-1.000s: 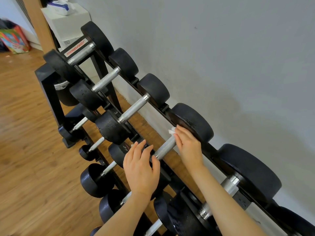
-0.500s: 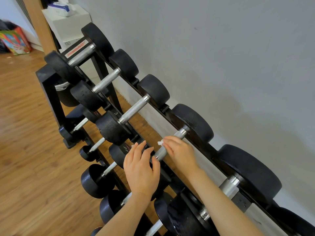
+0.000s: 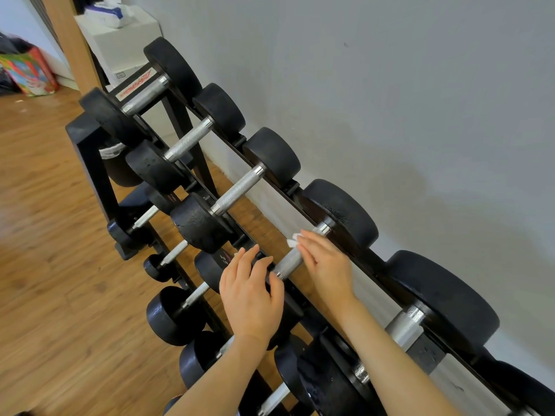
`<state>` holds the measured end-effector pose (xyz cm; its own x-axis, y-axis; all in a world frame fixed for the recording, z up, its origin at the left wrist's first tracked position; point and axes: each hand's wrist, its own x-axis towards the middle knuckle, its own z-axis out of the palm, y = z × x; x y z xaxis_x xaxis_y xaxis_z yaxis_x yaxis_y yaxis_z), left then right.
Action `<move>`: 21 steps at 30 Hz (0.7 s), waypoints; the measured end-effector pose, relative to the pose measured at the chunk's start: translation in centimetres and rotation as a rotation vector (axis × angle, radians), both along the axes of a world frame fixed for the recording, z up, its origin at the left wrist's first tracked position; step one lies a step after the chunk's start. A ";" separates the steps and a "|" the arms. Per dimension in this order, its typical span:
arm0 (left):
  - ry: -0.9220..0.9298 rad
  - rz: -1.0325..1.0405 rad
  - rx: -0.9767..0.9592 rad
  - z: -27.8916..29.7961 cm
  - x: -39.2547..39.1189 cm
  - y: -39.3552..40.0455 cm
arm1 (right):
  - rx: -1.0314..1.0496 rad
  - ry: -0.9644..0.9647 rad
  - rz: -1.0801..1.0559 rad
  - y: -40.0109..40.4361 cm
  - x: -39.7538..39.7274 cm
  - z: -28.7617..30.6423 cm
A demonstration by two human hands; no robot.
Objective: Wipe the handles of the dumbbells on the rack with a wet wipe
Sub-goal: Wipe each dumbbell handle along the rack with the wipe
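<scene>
A black rack runs along the wall with several black dumbbells on its tiers. On the top tier, my right hand presses a white wet wipe against the knurled steel handle of the fourth dumbbell, fingers curled over handle and wipe. Only a corner of the wipe shows past my fingertips. My left hand rests with loosely bent fingers on that dumbbell's near head, which it mostly hides. The far head sits on the back rail.
The grey wall stands close behind the rack. More top-tier dumbbell handles lie to the left, smaller dumbbells on lower tiers. Wooden floor spreads to the left. A white box and a colourful bag sit far back.
My right hand slid with the wipe down the handle toward the near head, then back up toward the far head. My left hand has stayed on the near head.
</scene>
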<state>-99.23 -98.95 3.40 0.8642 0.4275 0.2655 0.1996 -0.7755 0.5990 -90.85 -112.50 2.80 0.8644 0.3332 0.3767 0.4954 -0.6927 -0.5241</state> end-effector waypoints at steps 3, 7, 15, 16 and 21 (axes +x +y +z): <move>0.006 0.004 -0.003 0.1 0.0 0.0 | -0.052 -0.033 0.097 0.1 -1.1 -1.4; 0.009 0.006 0.002 0.1 0.0 0.0 | 0.021 -0.055 -0.019 -0.3 -0.7 -0.9; 0.025 0.008 -0.009 0.2 0.1 -0.1 | -0.122 -0.156 0.023 -0.4 -1.5 -1.9; 0.027 0.008 -0.009 0.2 0.1 -0.1 | -0.120 -0.138 -0.014 -0.5 -1.3 -1.6; 0.058 -0.008 -0.022 0.4 -0.1 0.0 | -0.076 -0.137 -0.136 -0.2 -0.8 -1.2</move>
